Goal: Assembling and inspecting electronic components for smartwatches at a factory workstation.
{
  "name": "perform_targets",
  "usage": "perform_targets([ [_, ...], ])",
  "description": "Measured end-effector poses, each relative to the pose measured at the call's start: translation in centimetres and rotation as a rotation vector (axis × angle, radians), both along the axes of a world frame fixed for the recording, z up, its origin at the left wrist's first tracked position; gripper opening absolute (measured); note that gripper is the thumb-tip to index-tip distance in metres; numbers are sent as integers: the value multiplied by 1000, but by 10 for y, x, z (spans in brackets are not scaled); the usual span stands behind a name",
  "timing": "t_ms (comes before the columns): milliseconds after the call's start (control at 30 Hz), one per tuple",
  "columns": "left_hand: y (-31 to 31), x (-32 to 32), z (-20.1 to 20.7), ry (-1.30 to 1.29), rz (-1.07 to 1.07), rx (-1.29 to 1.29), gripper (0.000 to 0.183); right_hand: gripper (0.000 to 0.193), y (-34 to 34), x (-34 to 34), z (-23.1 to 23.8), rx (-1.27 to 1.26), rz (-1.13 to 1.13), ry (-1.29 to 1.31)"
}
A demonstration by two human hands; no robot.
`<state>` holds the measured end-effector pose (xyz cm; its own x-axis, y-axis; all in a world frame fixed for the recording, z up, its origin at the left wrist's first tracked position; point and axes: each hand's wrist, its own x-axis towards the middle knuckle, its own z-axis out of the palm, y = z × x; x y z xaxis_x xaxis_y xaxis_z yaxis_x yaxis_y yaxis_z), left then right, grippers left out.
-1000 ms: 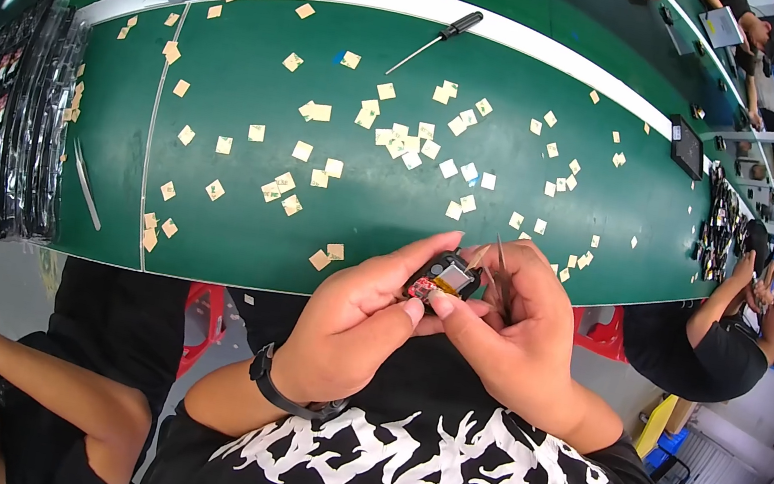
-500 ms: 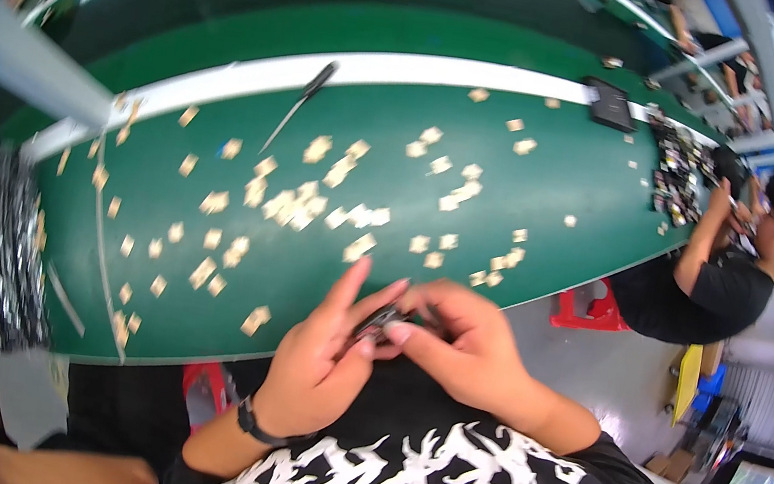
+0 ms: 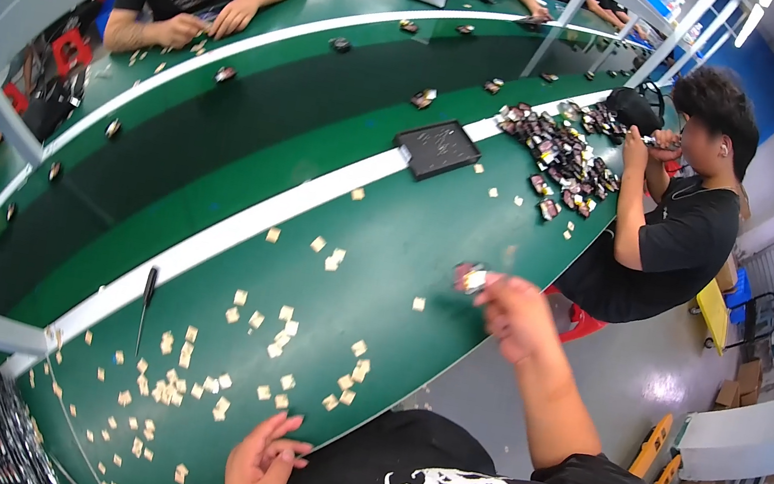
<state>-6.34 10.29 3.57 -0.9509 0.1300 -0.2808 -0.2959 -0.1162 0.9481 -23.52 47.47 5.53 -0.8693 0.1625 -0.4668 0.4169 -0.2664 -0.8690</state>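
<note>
- Small dark gadget (image 3: 468,277), a bit blurry, is up over the big green table (image 3: 385,252), in the worker's right hand (image 3: 515,318).
- Past the table top, I see a long dark green belt (image 3: 250,144) with little gadgets spaced along it. A white strip (image 3: 242,232) runs between the two.
- Another person (image 3: 681,238) in black sits on the right, close to the table edge.
- Beside that person lies a big messy pile of gadgets (image 3: 557,158), taking up that end of the table.
- Black trays in a stack (image 3: 3,429) fill the far left corner.
- That right hand pinches the gadget by one side, fingers and thumb closed on it.
- Down by the table's near edge is the left hand (image 3: 260,470). Its fingers are loosely bent and apart. I can't tell if it touches the table.
- One flat black tray (image 3: 448,166) sits by the white strip, near the pile.
- A black-handled screwdriver (image 3: 149,291) lies close to the strip.
- Little pale squares (image 3: 166,392) are scattered everywhere, mostly on the left.
</note>
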Motion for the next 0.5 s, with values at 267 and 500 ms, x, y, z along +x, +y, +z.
perform_targets([
  [267,30,-3,-5,-88,161,-171,39,14,244,-120,-16,211,-636,261],
  [500,34,11,-23,-44,226,-319,38,12,352,-271,-17,376,-680,93],
])
